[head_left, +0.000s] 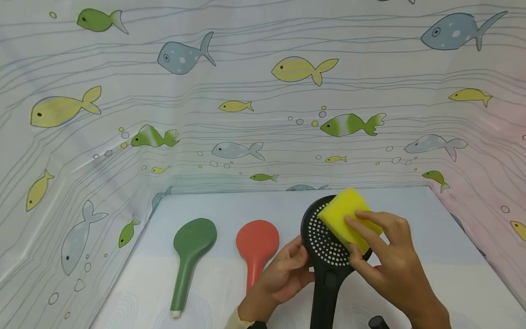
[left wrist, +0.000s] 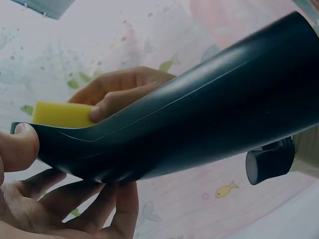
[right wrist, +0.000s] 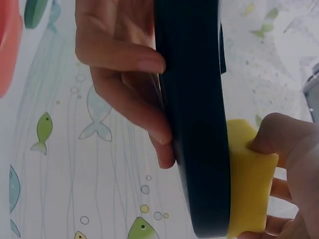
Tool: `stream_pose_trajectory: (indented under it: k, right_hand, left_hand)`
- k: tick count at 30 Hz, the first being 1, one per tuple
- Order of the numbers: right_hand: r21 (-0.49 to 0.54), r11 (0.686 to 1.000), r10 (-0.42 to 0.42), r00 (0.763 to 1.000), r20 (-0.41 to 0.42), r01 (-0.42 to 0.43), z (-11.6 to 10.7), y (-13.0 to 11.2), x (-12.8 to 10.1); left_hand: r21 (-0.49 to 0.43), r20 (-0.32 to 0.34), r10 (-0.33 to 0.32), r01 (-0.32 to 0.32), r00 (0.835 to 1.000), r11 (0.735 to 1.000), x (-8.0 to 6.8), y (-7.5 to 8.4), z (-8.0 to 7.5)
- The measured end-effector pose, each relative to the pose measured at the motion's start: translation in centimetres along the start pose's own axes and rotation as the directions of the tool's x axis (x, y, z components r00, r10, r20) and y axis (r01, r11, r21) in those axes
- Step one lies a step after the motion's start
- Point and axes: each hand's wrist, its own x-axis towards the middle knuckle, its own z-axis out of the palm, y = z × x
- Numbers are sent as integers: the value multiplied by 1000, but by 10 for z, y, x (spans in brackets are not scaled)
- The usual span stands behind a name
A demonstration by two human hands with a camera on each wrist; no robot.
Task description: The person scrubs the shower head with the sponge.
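A black hand-held shower head (head_left: 326, 237) with a round face of small white dots is tilted up before me. My left hand (head_left: 287, 269) grips its head from the left; in the left wrist view the thumb lies on the rim and the fingers spread under the smooth back. My right hand (head_left: 388, 260) pinches a yellow sponge (head_left: 343, 217) between thumb and fingers. The sponge lies against the dotted face and covers its upper right part. In the right wrist view the sponge (right wrist: 249, 184) sits flat along the shower head's side (right wrist: 199, 149).
A green shower head (head_left: 193, 249) with a white end lies on the white table (head_left: 139, 274) at the left. Beside it lies a red one (head_left: 257, 242), its handle partly behind my left hand. A fish-printed sheet (head_left: 255, 128) rises behind the table and along its sides.
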Motion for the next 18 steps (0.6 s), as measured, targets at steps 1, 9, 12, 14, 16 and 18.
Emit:
stream_pose_trajectory:
  k: [1, 9, 12, 14, 16, 18]
  right_hand:
    - [-8, 1000, -5, 1000, 5, 5, 1, -2, 0]
    - [-18, 999, -40, 999, 25, 41, 2, -11, -3]
    - [-1, 999, -53, 998, 46, 54, 0, -15, -4]
    - [13, 997, -78, 995, 61, 77, 1, -19, -3]
    - [25, 995, -99, 992, 82, 97, 1, -23, -3]
    - [42, 992, -120, 988, 96, 116, 2, -26, -4]
  left_hand:
    - [4, -4, 2, -2, 1000, 1000, -1, 0, 0]
    - [23, -28, 5, -4, 1000, 1000, -6, 0, 1]
    - [28, -31, 10, -9, 999, 1000, -7, 1, 3]
    - [30, -34, 19, -18, 999, 999, -8, 2, 3]
    - [33, -37, 30, -29, 999, 999, -10, 2, 3]
    - [31, -35, 39, -38, 999, 999, -11, 3, 3]
